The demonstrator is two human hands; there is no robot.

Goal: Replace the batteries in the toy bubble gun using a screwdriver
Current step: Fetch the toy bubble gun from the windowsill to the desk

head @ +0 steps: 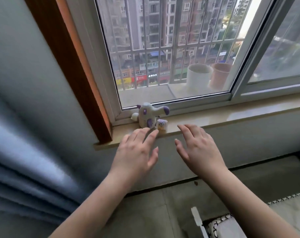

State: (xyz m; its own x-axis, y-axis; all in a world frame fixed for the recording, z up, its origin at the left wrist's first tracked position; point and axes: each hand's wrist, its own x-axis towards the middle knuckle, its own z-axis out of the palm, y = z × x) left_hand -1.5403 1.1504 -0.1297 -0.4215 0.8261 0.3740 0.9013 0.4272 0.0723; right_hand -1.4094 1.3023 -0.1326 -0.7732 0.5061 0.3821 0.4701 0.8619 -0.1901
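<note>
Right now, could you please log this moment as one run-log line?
phase: reach | left hand: open, fingertips at bubble gun | right hand: open, holds nothing | bubble gun: upright on windowsill | screwdriver: not seen

Two bare arms are stretched forward from the bottom of the view, one from the lower left and one from the lower right. The left hand (137,152) is held flat, palm down, with its fingers straight and spread a little. Its thumb is stuck out to the side, toward the other hand. The right hand (197,150) is held the same way, palm down, fingers straight and close together, thumb pointed toward the left hand. Nothing is held in either hand. The two hands are kept side by side, near each other but apart. Both wrists are kept nearly straight.
</note>
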